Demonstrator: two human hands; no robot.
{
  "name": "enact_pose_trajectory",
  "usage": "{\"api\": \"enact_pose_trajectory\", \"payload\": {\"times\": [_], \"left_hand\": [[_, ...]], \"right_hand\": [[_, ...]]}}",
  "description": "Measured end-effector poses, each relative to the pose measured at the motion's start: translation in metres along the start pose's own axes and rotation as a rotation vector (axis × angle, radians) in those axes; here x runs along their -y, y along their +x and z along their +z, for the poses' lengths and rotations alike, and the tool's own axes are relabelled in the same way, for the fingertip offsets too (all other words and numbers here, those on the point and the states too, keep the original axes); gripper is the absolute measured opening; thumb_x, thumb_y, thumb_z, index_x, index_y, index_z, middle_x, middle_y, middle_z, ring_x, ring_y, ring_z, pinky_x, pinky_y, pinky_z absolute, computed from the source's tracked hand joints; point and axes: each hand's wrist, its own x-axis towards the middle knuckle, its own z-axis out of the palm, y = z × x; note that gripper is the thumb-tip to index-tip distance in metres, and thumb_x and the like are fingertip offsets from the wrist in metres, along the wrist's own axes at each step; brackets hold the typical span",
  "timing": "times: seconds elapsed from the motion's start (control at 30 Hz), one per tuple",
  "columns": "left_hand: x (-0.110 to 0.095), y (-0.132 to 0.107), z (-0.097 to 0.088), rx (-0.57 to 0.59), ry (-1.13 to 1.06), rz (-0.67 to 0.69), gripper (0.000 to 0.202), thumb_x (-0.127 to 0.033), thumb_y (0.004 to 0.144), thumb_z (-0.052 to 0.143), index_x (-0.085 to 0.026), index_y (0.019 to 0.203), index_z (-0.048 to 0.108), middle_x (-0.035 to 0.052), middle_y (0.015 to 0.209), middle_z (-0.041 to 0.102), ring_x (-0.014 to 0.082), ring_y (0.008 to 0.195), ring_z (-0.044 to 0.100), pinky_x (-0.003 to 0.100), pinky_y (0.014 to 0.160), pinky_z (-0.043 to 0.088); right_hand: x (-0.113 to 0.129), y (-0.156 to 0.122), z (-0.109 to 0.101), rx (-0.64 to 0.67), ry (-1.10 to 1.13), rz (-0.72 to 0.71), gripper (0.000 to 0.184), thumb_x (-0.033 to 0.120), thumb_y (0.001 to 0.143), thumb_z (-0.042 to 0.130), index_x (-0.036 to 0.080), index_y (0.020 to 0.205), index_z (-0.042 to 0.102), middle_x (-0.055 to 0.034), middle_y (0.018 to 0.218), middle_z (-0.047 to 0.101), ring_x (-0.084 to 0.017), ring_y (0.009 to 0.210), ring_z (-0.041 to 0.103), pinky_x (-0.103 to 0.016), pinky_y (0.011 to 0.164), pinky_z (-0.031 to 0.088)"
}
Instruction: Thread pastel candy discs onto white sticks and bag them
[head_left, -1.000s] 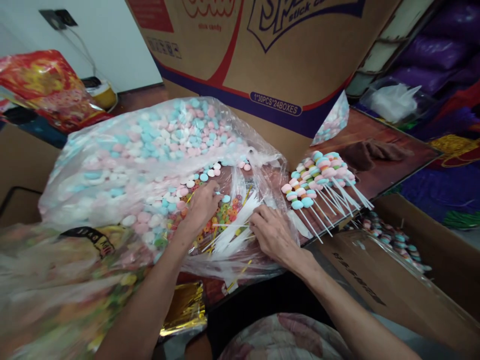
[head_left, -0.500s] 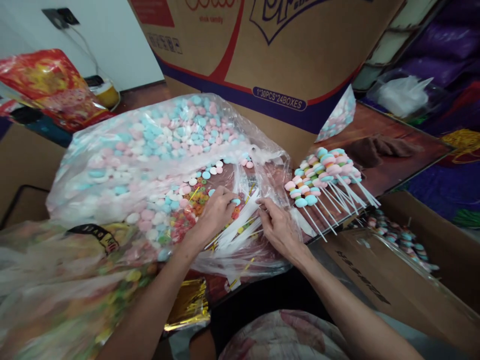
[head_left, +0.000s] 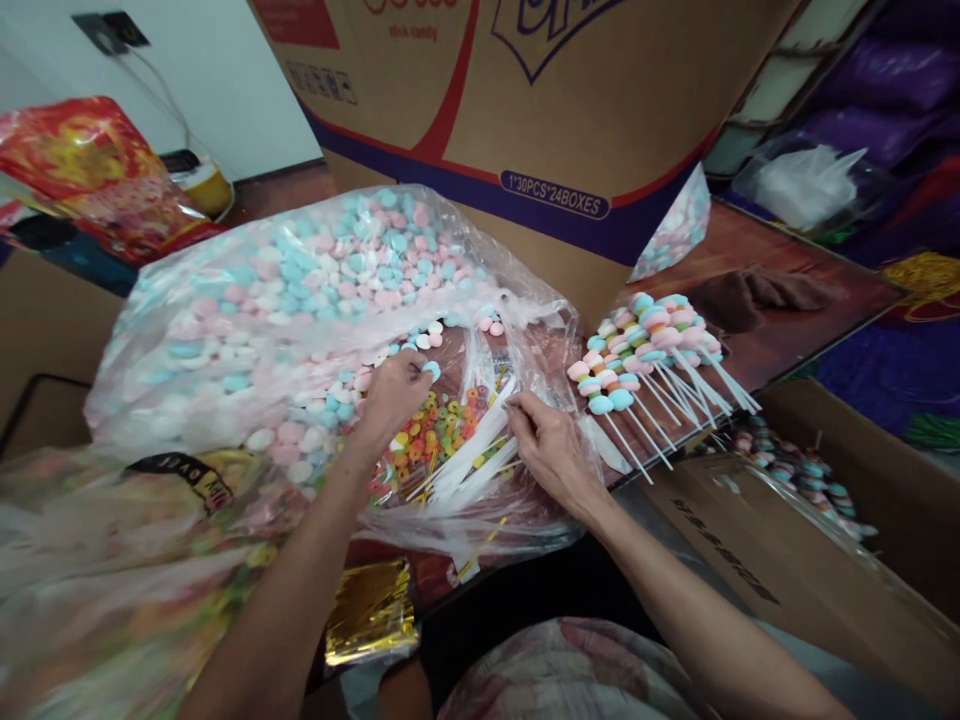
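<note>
A big clear plastic bag point(head_left: 247, 300) full of pink, blue and white round candies lies in front of me. My left hand point(head_left: 390, 395) is inside its mouth, fingers pinched on a blue candy point(head_left: 433, 370) beside small colourful ring candies point(head_left: 435, 430). My right hand point(head_left: 547, 445) rests on a loose bunch of white sticks point(head_left: 472, 450), fingers curled on one stick. To the right lies a pile of finished candy skewers point(head_left: 649, 345) on the brown table point(head_left: 787, 300).
A large printed cardboard box point(head_left: 540, 110) stands right behind the bag. An open carton point(head_left: 810, 500) with more skewers sits low at the right. A gold foil packet point(head_left: 367, 610) and another candy bag point(head_left: 105, 580) lie at the lower left.
My left hand has drawn back from the sticks to the loose candies and pinched a blue one. My right hand has stayed on the sticks, shifting only slightly.
</note>
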Motion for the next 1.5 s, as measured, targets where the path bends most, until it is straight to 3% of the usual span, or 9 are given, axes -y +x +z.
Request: {"api": "enact_pose_trajectory", "payload": {"times": [0.17, 0.47, 0.67, 0.8, 0.97, 1.1, 1.17, 1.37, 1.5], "left_hand": [[0.001, 0.000, -0.003, -0.041, 0.074, 0.004, 0.011, -0.028, 0.074, 0.054, -0.020, 0.076, 0.061, -0.0017, 0.059, 0.059, 0.0152, 0.056, 0.051, 0.028, 0.060, 0.037], [0.021, 0.011, -0.013, -0.058, -0.104, -0.066, 0.016, -0.034, 0.072, 0.058, -0.019, 0.080, 0.060, 0.0020, 0.068, 0.066, 0.0190, 0.064, 0.061, 0.029, 0.063, 0.046], [0.002, -0.007, -0.009, 0.102, 0.085, 0.316, 0.009, -0.023, 0.075, 0.056, -0.020, 0.080, 0.064, 0.0073, 0.093, 0.072, 0.0234, 0.093, 0.065, 0.036, 0.088, 0.049], [0.001, -0.003, -0.002, 0.204, 0.275, 0.416, 0.016, -0.015, 0.076, 0.050, -0.019, 0.077, 0.066, 0.0080, 0.087, 0.072, 0.0246, 0.090, 0.064, 0.039, 0.091, 0.048], [0.000, 0.007, 0.004, 0.161, 0.301, 0.410, 0.019, -0.014, 0.075, 0.054, -0.018, 0.082, 0.070, 0.0087, 0.092, 0.071, 0.0253, 0.092, 0.064, 0.037, 0.087, 0.049], [-0.007, 0.004, 0.008, -0.083, 0.345, 0.379, 0.022, -0.012, 0.079, 0.053, -0.017, 0.090, 0.071, 0.0117, 0.101, 0.065, 0.0273, 0.097, 0.060, 0.041, 0.086, 0.048], [-0.011, 0.000, 0.011, -0.143, 0.413, 0.414, 0.022, -0.011, 0.081, 0.051, -0.018, 0.089, 0.071, 0.0138, 0.107, 0.063, 0.0295, 0.103, 0.057, 0.044, 0.090, 0.047], [-0.017, -0.013, 0.015, 0.007, 0.378, 0.446, 0.017, -0.012, 0.082, 0.052, -0.018, 0.081, 0.068, 0.0119, 0.097, 0.069, 0.0277, 0.099, 0.061, 0.043, 0.093, 0.045], [-0.021, -0.022, 0.005, 0.018, 0.247, 0.360, 0.014, -0.019, 0.080, 0.055, -0.020, 0.077, 0.069, 0.0081, 0.087, 0.073, 0.0250, 0.088, 0.065, 0.039, 0.088, 0.047]], "right_hand": [[0.010, 0.008, 0.003, -0.011, -0.026, -0.022, 0.021, 0.021, 0.094, 0.043, 0.021, 0.085, 0.062, 0.0025, 0.065, 0.054, -0.013, 0.059, 0.048, -0.025, 0.060, 0.033], [0.002, 0.008, 0.012, -0.017, 0.022, -0.036, 0.020, 0.022, 0.094, 0.043, 0.021, 0.086, 0.061, 0.0012, 0.067, 0.056, -0.015, 0.060, 0.050, -0.026, 0.061, 0.035], [-0.003, 0.008, 0.017, -0.012, 0.066, -0.034, 0.019, 0.025, 0.095, 0.043, 0.021, 0.085, 0.060, 0.0009, 0.068, 0.057, -0.015, 0.061, 0.051, -0.026, 0.062, 0.037], [-0.005, 0.008, 0.018, -0.015, 0.060, -0.039, 0.020, 0.025, 0.095, 0.044, 0.021, 0.084, 0.059, 0.0007, 0.068, 0.058, -0.015, 0.060, 0.050, -0.026, 0.061, 0.037], [-0.005, 0.008, 0.017, -0.013, 0.043, -0.041, 0.020, 0.024, 0.095, 0.044, 0.021, 0.081, 0.058, 0.0007, 0.068, 0.057, -0.014, 0.060, 0.049, -0.026, 0.061, 0.036], [-0.006, 0.008, 0.018, -0.017, 0.066, -0.036, 0.020, 0.024, 0.095, 0.044, 0.021, 0.081, 0.058, 0.0014, 0.067, 0.056, -0.014, 0.060, 0.049, -0.025, 0.061, 0.036], [-0.007, 0.008, 0.019, -0.024, 0.070, -0.040, 0.020, 0.024, 0.095, 0.044, 0.021, 0.081, 0.058, 0.0014, 0.067, 0.056, -0.014, 0.060, 0.049, -0.025, 0.061, 0.035], [-0.006, 0.008, 0.017, -0.031, 0.065, -0.059, 0.019, 0.022, 0.094, 0.044, 0.021, 0.079, 0.057, 0.0011, 0.067, 0.055, -0.013, 0.059, 0.048, -0.025, 0.060, 0.034], [-0.005, 0.008, 0.017, -0.025, 0.069, -0.049, 0.019, 0.023, 0.094, 0.045, 0.021, 0.079, 0.057, 0.0018, 0.066, 0.053, -0.013, 0.058, 0.047, -0.026, 0.060, 0.034]]}}
